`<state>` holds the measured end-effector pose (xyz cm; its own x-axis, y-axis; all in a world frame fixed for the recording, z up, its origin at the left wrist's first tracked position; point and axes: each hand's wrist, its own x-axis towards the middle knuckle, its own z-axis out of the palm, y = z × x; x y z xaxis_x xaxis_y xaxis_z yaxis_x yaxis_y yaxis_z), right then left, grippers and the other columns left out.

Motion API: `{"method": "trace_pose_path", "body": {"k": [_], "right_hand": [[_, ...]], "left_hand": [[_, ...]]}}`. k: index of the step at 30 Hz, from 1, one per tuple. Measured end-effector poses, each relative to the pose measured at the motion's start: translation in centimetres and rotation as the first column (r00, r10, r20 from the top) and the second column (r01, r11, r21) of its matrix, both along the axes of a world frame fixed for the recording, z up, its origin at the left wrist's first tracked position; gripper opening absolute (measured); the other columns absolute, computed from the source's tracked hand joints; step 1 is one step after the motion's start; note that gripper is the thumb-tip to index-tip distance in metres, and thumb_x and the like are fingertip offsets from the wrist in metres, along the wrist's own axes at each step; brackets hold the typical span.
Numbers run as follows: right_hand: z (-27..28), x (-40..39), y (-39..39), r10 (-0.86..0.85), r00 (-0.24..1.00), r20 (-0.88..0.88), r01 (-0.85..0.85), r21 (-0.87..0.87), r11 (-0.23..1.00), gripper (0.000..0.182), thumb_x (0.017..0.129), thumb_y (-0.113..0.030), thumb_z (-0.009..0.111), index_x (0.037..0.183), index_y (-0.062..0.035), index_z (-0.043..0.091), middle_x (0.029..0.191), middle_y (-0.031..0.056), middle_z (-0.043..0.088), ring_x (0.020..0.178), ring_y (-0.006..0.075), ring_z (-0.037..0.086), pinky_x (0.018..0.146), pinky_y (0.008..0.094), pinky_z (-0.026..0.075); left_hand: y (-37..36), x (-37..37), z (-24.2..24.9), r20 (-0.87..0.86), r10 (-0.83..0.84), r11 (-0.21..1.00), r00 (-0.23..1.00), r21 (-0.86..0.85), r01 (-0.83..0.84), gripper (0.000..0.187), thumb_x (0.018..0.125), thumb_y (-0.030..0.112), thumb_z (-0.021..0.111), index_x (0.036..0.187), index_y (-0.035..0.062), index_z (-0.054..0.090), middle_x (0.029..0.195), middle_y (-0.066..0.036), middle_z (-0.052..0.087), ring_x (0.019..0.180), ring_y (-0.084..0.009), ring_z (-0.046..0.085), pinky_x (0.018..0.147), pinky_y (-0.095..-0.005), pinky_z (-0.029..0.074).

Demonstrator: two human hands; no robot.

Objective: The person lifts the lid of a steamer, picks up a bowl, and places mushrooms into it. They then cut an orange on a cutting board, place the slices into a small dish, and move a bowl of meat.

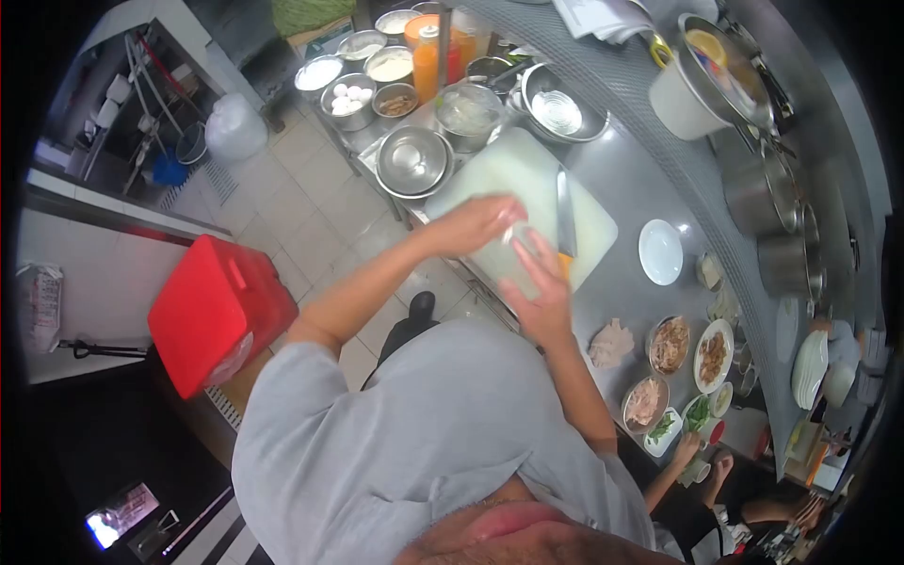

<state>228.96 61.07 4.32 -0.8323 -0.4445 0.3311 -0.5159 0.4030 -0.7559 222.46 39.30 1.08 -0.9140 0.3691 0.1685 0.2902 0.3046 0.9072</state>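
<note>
My left hand [485,223] is over the near side of a pale cutting board [518,169], blurred, its fingers pressed together around a small white thing [513,232]. What that white thing is, I cannot tell. Just beside it is my right hand [541,292], with fingers apart and fingertips close to the white thing. A knife [565,212] with an orange handle lies along the right part of the board. Left of the board sit stacked metal bowls [412,162].
Eggs [351,99], sauce bottles [427,64] and several metal bowls crowd the far left counter. To the right are a white plate [661,252] and dishes of cooked meat [713,357]. Another person's hand [690,447] is at lower right. A red bin [221,315] stands on the left.
</note>
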Motion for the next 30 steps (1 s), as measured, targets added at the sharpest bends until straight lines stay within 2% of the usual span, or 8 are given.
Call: {"method": "trace_pose_path", "body": {"k": [1,5,11,14,18,24,26,30], "right_hand": [[-0.1,0.1,0.3,-0.053,0.999,0.006,0.053,0.003,0.999,0.046,0.086,-0.014,0.073,0.129,0.0008,0.063,0.138,0.0201,0.057,0.125,0.032,0.058,0.109,0.0439,0.04],[-1.9,0.8,2.1,-0.24,0.956,0.171,0.253,-0.062,0.965,0.041,0.087,-0.01,0.072,0.125,0.0023,0.065,0.136,0.0176,0.06,0.12,0.0279,0.061,0.099,0.0385,0.049],[-5.1,4.4,3.2,-0.364,0.873,0.326,0.383,0.005,0.924,0.037,0.09,-0.009,0.071,0.125,0.0024,0.065,0.132,0.0149,0.063,0.113,0.0226,0.064,0.09,0.0334,0.053],[-6.2,5.8,3.4,-0.428,0.798,0.424,0.476,-0.008,0.879,0.036,0.091,-0.009,0.071,0.125,0.0011,0.065,0.128,0.0136,0.064,0.11,0.0202,0.064,0.088,0.0319,0.054],[-7.1,5.8,4.9,-0.446,0.749,0.49,0.503,0.018,0.864,0.034,0.092,-0.009,0.069,0.125,0.0016,0.065,0.12,0.0107,0.067,0.104,0.0175,0.066,0.09,0.0314,0.052],[-9.4,1.1,5.9,-0.378,0.781,0.498,0.412,0.044,0.91,0.035,0.091,-0.013,0.071,0.123,0.0004,0.066,0.119,0.014,0.068,0.103,0.0207,0.066,0.086,0.0328,0.055],[-9.4,-0.9,4.6,-0.332,0.81,0.483,0.353,0.05,0.934,0.035,0.091,-0.015,0.072,0.122,0.0003,0.066,0.12,0.0145,0.068,0.103,0.0218,0.067,0.086,0.0334,0.055],[-9.4,-3.7,1.3,-0.245,0.859,0.45,0.25,0.05,0.967,0.036,0.09,-0.018,0.072,0.121,-0.0011,0.066,0.121,0.0144,0.068,0.102,0.0239,0.067,0.086,0.0352,0.054]], "left_hand": [[-1.0,-2.3,-0.7,-0.257,0.033,0.995,0.966,-0.085,-0.057,0.027,0.103,0.023,0.05,0.12,0.0049,0.06,0.106,-0.014,0.065,0.091,-0.0318,0.063,0.084,-0.0433,0.05],[-6.6,-14.2,-1.9,-0.639,0.374,0.83,0.672,-0.093,-0.55,0.023,0.089,0.004,0.058,0.112,0.0006,0.058,0.102,-0.022,0.062,0.097,-0.0431,0.061,0.088,-0.0494,0.049],[-10.5,-23.7,-9.4,-0.452,0.148,0.481,0.88,-0.744,-0.463,0.023,0.087,0.012,0.056,0.102,0.0016,0.071,0.105,-0.019,0.068,0.098,-0.0413,0.065,0.086,-0.0466,0.051],[-10.1,-22.8,-7.0,-0.335,0.035,0.243,0.942,-0.911,-0.333,0.038,0.094,0.037,0.059,0.11,0.0052,0.074,0.12,-0.013,0.068,0.109,-0.0349,0.065,0.094,-0.0495,0.05],[-11.1,-25.0,-8.3,0.048,0.107,0.453,0.993,-0.892,-0.005,0.044,0.096,0.044,0.054,0.115,0.0085,0.072,0.114,-0.014,0.071,0.113,-0.0347,0.064,0.096,-0.0481,0.05],[-16.0,-20.5,-2.2,-0.269,0.169,0.656,0.948,-0.687,-0.312,0.037,0.09,0.042,0.066,0.105,0.0083,0.073,0.102,-0.016,0.072,0.099,-0.0353,0.068,0.084,-0.0465,0.055],[-16.3,-16.3,1.5,-0.191,0.272,0.432,0.943,-0.852,-0.297,0.037,0.085,0.041,0.072,0.098,0.0066,0.071,0.096,-0.016,0.072,0.091,-0.0344,0.069,0.076,-0.0463,0.056],[-21.0,-12.6,-5.7,-0.034,0.225,0.379,0.974,-0.918,-0.119,0.036,0.077,0.038,0.078,0.09,0.0054,0.07,0.088,-0.018,0.071,0.085,-0.0361,0.069,0.072,-0.0477,0.055]]}}
